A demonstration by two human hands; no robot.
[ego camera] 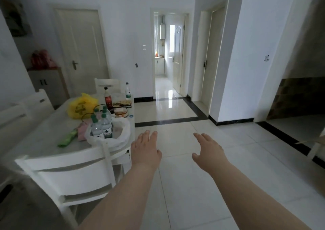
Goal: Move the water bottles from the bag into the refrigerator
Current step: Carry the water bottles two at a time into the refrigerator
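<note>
Several clear water bottles (102,122) with green caps stand upright in a white plastic bag (121,133) at the near right corner of a white table (44,141). One more water bottle (128,91) stands alone at the table's far end. My left hand (146,147) is stretched out flat over the floor, just right of the bag, holding nothing. Further right, my right hand (209,148) is spread and also holds nothing. No refrigerator is in view.
A white chair (70,173) stands at the table's near side. On the table lie a yellow bag (81,105), a dark sauce bottle (108,97), a green packet (67,138) and plates of food (121,106). Tiled floor leads to a hallway doorway (168,53).
</note>
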